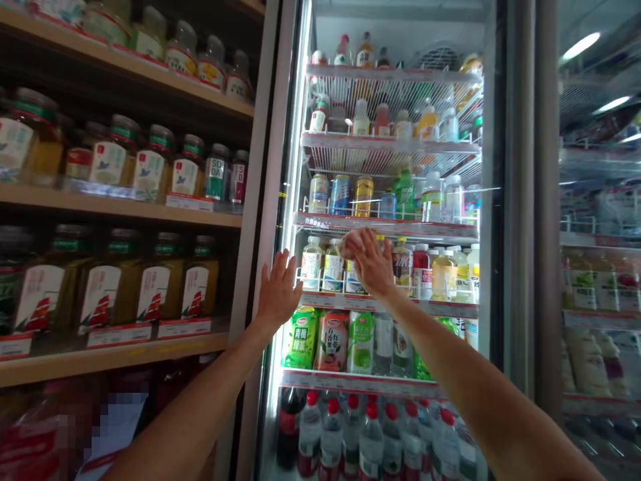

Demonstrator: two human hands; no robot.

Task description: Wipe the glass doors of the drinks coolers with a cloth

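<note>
A lit drinks fridge stands before me, its glass door [390,227] carrying faint reflections. My right hand [370,264] is up against the glass, level with a shelf of bottles. Under its fingers is a pale, crumpled cloth [352,244], partly hidden by the hand. My left hand [278,287] has its fingers spread and holds nothing; it rests at the door's left edge, by the bright light strip [295,160]. Behind the glass, near my hands, are a white-labelled bottle [311,264] and a green drink carton [300,339].
Wooden shelves [120,202] with rows of amber bottles [107,158] run along the left. To the right, past a grey door frame [521,200], is another glass-fronted fridge [598,267]. Red-capped bottles [370,437] fill the bottom of the middle fridge.
</note>
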